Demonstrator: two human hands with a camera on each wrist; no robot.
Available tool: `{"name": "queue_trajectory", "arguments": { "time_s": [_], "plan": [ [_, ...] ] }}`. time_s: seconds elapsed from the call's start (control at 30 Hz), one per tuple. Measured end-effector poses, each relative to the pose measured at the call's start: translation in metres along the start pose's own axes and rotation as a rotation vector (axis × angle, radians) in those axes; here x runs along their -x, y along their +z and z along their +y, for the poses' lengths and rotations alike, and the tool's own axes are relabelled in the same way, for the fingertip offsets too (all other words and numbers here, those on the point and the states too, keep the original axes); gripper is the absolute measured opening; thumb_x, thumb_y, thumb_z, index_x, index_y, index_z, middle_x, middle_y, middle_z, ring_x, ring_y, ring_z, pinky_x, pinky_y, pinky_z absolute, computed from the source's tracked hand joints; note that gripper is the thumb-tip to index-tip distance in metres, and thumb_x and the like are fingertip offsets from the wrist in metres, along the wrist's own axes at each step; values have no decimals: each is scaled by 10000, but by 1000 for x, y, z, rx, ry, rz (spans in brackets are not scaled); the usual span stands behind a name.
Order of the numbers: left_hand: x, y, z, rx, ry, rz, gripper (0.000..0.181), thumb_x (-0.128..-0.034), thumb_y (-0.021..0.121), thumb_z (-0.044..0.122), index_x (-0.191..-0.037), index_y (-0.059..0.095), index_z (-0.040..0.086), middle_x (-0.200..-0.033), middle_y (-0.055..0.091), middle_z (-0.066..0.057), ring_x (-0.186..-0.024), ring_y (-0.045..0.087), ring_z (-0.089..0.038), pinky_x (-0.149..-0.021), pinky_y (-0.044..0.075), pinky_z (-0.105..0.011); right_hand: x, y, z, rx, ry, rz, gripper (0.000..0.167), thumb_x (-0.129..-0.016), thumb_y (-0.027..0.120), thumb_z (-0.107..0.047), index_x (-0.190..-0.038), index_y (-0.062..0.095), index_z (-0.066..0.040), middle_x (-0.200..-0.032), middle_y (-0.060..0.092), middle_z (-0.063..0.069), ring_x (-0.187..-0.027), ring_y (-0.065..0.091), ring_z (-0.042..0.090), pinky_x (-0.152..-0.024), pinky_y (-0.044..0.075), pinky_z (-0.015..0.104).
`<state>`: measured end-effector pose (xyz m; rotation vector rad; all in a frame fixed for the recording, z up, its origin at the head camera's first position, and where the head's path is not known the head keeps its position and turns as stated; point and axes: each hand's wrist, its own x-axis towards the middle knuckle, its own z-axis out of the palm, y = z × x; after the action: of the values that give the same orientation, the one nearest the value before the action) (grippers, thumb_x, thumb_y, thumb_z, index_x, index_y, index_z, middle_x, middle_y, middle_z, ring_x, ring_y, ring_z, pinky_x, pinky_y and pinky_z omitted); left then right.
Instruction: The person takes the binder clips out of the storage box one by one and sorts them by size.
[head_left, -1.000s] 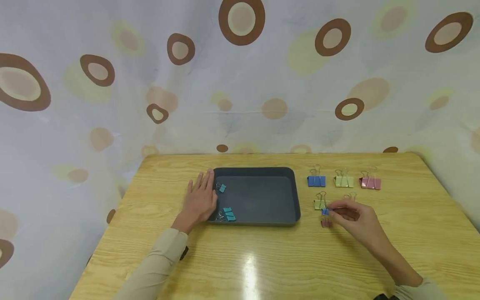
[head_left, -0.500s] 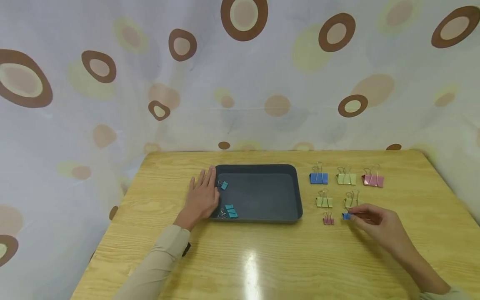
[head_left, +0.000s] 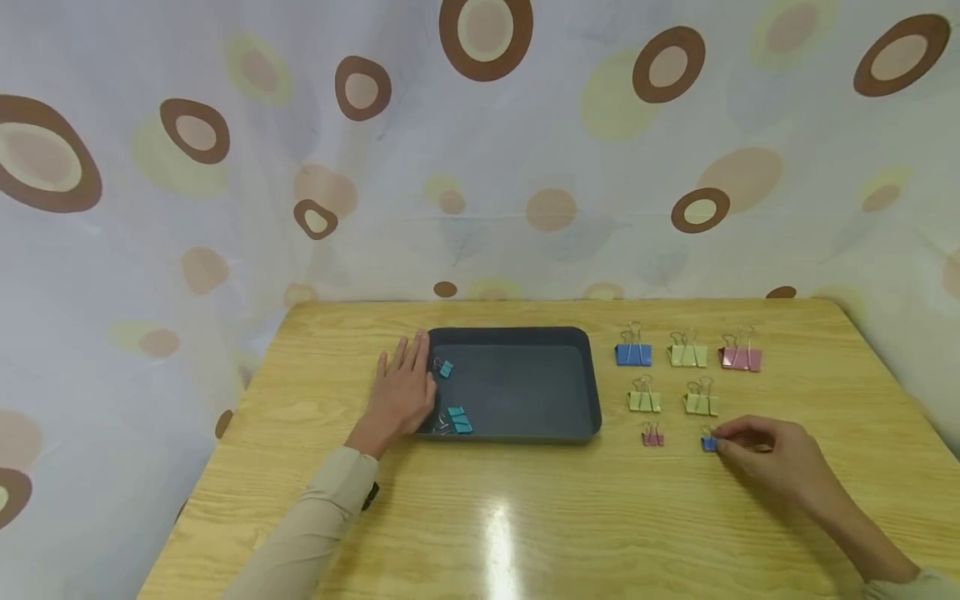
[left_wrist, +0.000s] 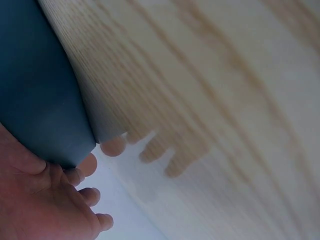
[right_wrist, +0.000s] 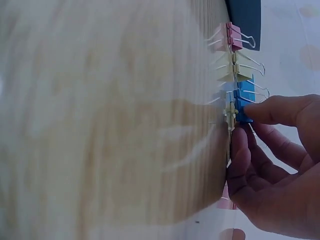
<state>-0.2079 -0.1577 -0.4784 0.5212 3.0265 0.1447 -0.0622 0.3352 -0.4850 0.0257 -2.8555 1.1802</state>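
My right hand point(head_left: 783, 458) pinches a small blue binder clip point(head_left: 708, 444) between thumb and finger, low over the table. In the right wrist view the thumb lies against that blue clip point(right_wrist: 243, 111). A small pink binder clip point(head_left: 652, 437) stands to its left. Behind them are two yellow-green clips point(head_left: 645, 402). My left hand point(head_left: 401, 392) rests along the left rim of a dark grey tray point(head_left: 525, 387), fingers straight. Two teal binder clips, a smaller one point(head_left: 446, 368) and a larger one point(head_left: 460, 420), lie in the tray near that hand.
A back row holds three large binder clips: blue point(head_left: 633, 355), yellow-green point(head_left: 687, 356) and pink point(head_left: 742, 359). All stand right of the tray on a wooden table point(head_left: 420, 517). A patterned cloth point(head_left: 510, 150) hangs behind the table.
My right hand has carried the small blue clip rightward, from beside the pink clip to in front of the right yellow-green clip. My left hand has stayed on the tray rim.
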Motion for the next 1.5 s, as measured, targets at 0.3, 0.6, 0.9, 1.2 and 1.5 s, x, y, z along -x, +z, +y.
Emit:
{"name": "queue_trajectory", "arguments": {
  "time_s": [0.3,0.6,0.9,1.2,1.5],
  "plan": [
    [2,0,-1,15,-9,-16,638,-1101,239,261,-1645,-11,42,-1722,35,-104,-1575,64,-337,-1234,92,-589,-1,3,2,68,-39,10,94,-898,787,-94,-975,766,-45,-823,712,-32,-712,617,-22,-652,539,185],
    [1,0,0,-2,6,6,639,-1098,254,260,-1647,20,31,-1721,57,-112,-1570,101,-347,-1228,122,-594,0,-5,-8,92,-29,90,143,-924,778,-150,-1020,766,-46,-893,738,49,-729,598,-68,-611,520,183],
    [1,2,-1,7,-2,-16,638,-1102,236,272,-1649,-3,48,-1723,35,-100,-1573,82,-341,-1231,99,-595,-10,7,-41,3,-127,64,133,-928,767,-110,-1042,751,-42,-923,739,36,-765,640,-12,-651,562,191],
    [0,-5,-1,11,9,-5,636,-1103,253,266,-1648,18,36,-1721,54,-116,-1570,95,-352,-1225,116,-609,-26,31,-72,-82,-180,46,123,-931,759,-92,-1047,754,-51,-961,741,43,-811,660,29,-676,575,228],
    [0,-4,1,20,5,-13,648,-1100,259,262,-1645,-6,32,-1721,36,-120,-1571,83,-356,-1226,100,-611,-38,60,-110,-211,-269,11,132,-932,757,-76,-1060,744,-47,-994,730,49,-845,685,118,-717,596,268]
  ]
}}
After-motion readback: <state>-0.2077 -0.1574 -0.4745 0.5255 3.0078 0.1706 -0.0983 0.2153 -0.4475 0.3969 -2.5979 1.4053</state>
